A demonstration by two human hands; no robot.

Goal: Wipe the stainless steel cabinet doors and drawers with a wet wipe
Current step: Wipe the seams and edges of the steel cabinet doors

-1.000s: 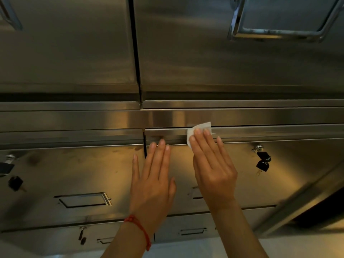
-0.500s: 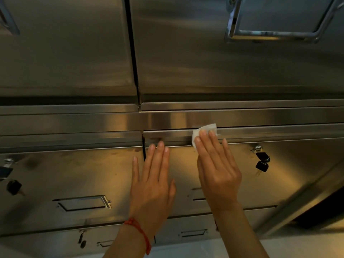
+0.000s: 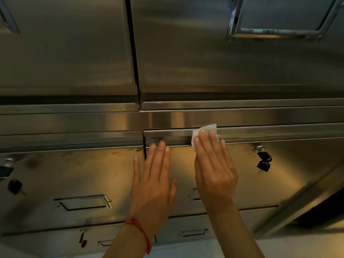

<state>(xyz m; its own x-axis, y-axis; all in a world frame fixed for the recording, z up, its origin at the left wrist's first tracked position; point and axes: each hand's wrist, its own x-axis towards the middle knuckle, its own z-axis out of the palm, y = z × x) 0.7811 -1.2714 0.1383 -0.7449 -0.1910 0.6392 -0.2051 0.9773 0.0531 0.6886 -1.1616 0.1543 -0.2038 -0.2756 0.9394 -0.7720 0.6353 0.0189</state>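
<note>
A stainless steel cabinet fills the view, with two tall doors (image 3: 204,58) above and drawers below. My right hand (image 3: 214,168) presses a white wet wipe (image 3: 205,128) with straight fingers against the top lip of the right drawer (image 3: 290,183). Most of the wipe is hidden under my fingers. My left hand (image 3: 153,185), with a red string at its wrist, lies flat on the same drawer front beside the gap between the drawers.
Black keys (image 3: 264,162) hang from a lock at the right of this drawer. The left drawer (image 3: 65,175) has a recessed handle (image 3: 83,202) and a key (image 3: 14,186). A door handle (image 3: 279,30) sits top right. Pale floor (image 3: 186,248) shows below.
My right hand has slid the wipe to the right along the drawer's top lip. My left hand has stayed flat in the same spot.
</note>
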